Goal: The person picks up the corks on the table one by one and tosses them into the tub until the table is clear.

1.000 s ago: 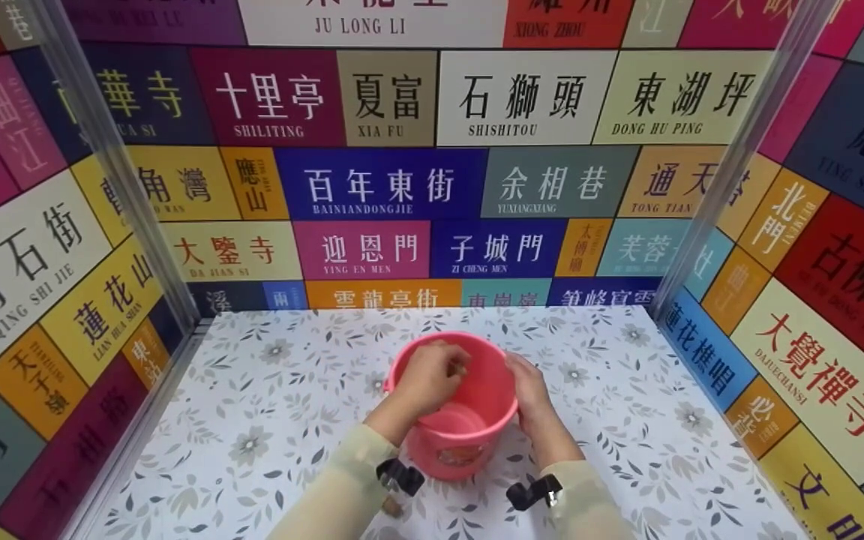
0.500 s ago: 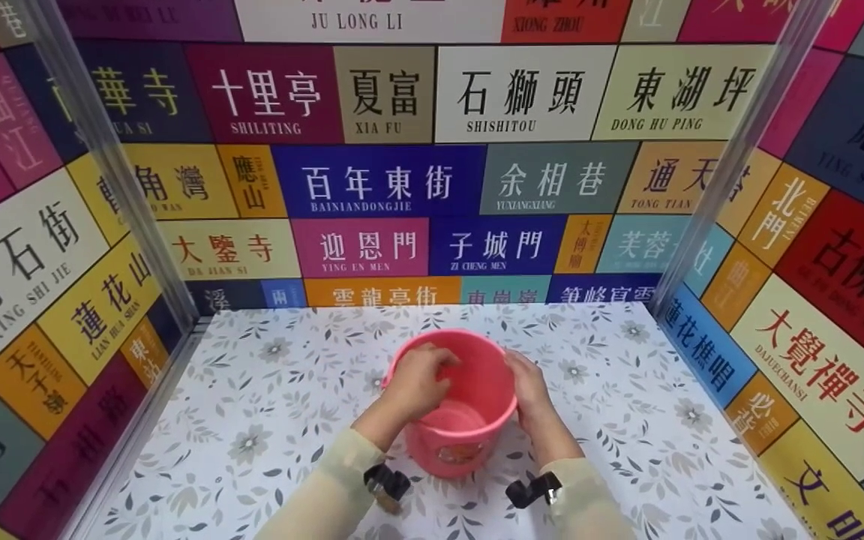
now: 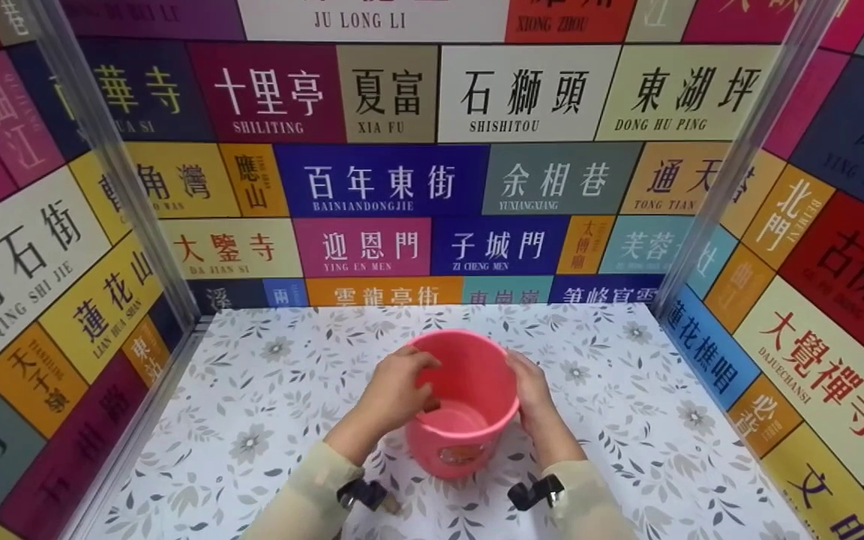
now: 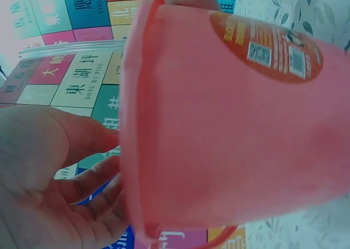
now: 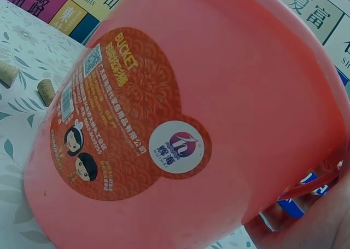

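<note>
A pink plastic bucket [image 3: 469, 386] stands on the patterned tabletop, its mouth tipped toward the head view. My left hand [image 3: 394, 390] is at its left rim, fingertips just over the opening, thumb and fingers apart. In the left wrist view, the left hand's palm [image 4: 33, 172] shows bare and the fingertips run behind the rim. A small brown thing [image 3: 430, 405] shows right below the left thumb, at the bucket's inner left side. My right hand [image 3: 537, 394] grips the bucket's right rim. An orange label [image 5: 126, 117] is on the bucket's outside.
Two corks, one a cork [image 5: 46, 91] near the bucket and another cork [image 5: 7, 74] farther off, lie on the tabletop [image 3: 252, 375]. Panels of coloured street-name signs [image 3: 379, 180] enclose the table at the back and both sides.
My left hand has drawn back from over the bucket's mouth to its left rim, and its fingers have spread. The right hand and bucket have stayed in place.
</note>
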Available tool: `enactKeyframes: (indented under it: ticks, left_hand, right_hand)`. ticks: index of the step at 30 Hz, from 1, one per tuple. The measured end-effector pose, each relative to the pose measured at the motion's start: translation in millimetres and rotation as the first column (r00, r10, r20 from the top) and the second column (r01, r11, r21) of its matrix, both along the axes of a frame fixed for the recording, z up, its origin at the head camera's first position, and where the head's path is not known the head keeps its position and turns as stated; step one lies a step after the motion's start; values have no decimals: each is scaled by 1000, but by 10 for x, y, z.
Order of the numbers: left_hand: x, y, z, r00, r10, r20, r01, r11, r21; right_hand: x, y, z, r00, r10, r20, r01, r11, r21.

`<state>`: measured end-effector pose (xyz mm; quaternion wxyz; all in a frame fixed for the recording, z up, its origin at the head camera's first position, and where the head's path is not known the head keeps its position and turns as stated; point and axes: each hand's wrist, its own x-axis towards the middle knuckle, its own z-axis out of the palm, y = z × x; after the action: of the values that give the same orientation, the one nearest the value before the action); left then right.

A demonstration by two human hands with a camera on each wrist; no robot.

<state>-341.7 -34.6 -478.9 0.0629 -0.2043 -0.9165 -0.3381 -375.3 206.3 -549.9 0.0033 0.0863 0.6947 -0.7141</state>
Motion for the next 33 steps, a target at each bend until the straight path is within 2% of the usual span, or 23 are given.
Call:
enactKeyframes:
  ticks: [9,17,24,31,33]
  left_hand:
    - [114,-253,24,999,-1,-50,2,1000,18]
    - [230,-420,-50,997,-9,-75,12,999,46]
    - [322,-565,-154,989,15,-145,-8,999,43]
    - [395,-734,-240,994,44,-100,-39,998,53]
    - [416,-772,-274,993,53,-106,-47,997,57]
  right_hand:
    - [-14,-2,-20,1000,-16,11,17,1000,-9]
    - [-13,-25,-26,1000,-29,-3,29,999,-17]
    - [-18,-19,-26,1000,-19,3,18,1000,2]
    - [-14,-20,-17,1000,-15,3,15,1000,-3]
    - [-13,-20,-10,1000,-11,4,11,1000,-2]
